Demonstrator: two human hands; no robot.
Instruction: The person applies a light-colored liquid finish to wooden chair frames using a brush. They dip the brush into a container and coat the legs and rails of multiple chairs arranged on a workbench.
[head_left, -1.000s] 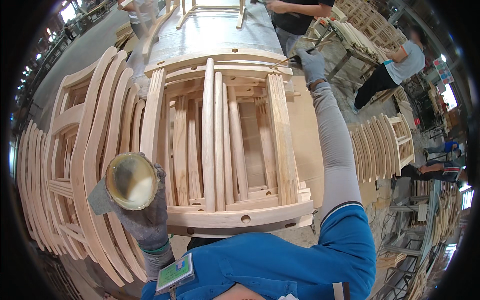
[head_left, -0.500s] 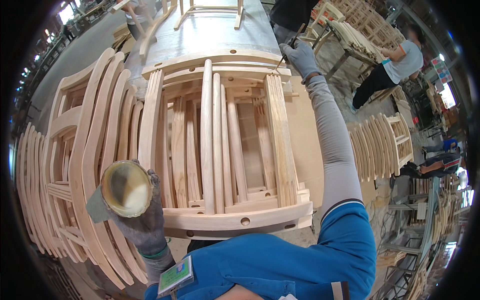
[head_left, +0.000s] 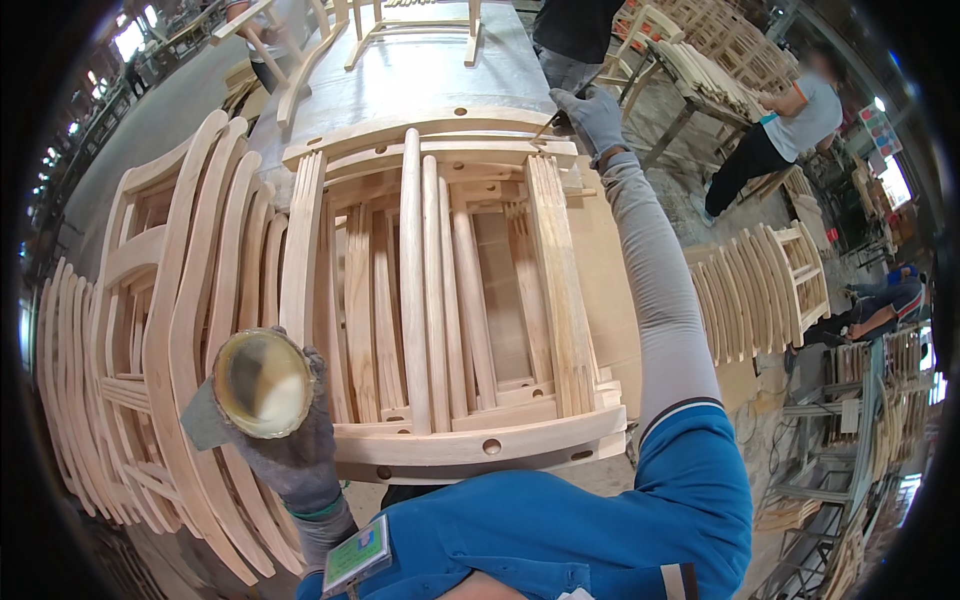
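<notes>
Grip of left hand point(head_left: 290, 450) clenched around glue cup point(head_left: 262, 384); right hand point(head_left: 592, 118) pinching thin brush point(head_left: 548, 126) at chair frame point(head_left: 450, 300) top.

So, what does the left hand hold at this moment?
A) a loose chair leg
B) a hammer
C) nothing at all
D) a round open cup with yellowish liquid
D: the gloved left hand grips a round open cup with a yellowish liquid inside, held beside the wooden chair frame; the right hand reaches to the frame's far end.
</notes>
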